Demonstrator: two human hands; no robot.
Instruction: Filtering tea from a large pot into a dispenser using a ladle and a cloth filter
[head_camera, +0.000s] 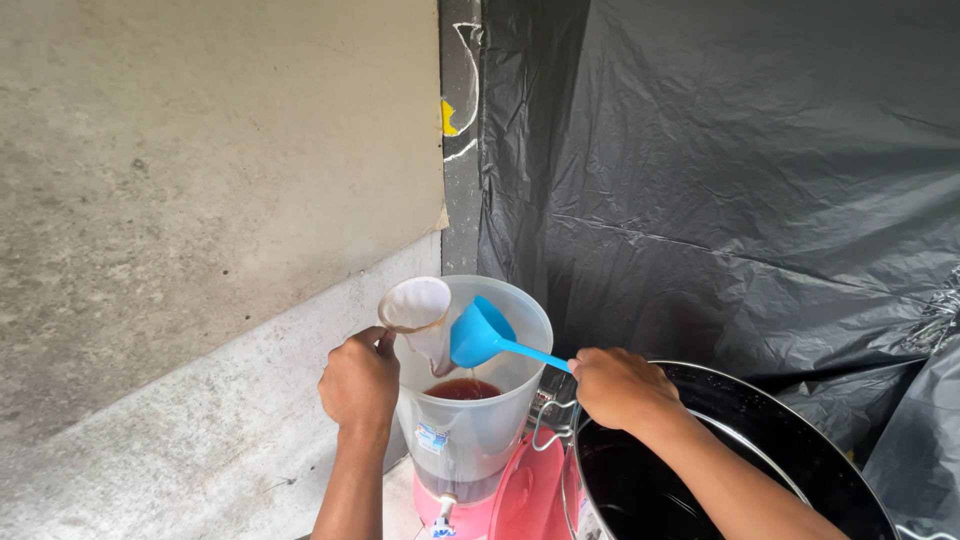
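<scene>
Left hand (359, 383) grips a cloth strainer (417, 305) over the translucent dispenser (480, 420), lower centre. Right hand (618, 386) grips a blue ladle (482, 334), tipped into the strainer.

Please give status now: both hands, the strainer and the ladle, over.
Left hand shut on cloth strainer, held above clear jug. Right hand shut on blue ladle, tipped toward strainer. Brown liquid in jug. Nothing blocking.

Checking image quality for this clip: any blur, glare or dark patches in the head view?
Head view: even daylight, sharp on both hands and the blue ladle; mild sheen on the black plastic sheet; the inside of the large pot is too dark to read.
</scene>
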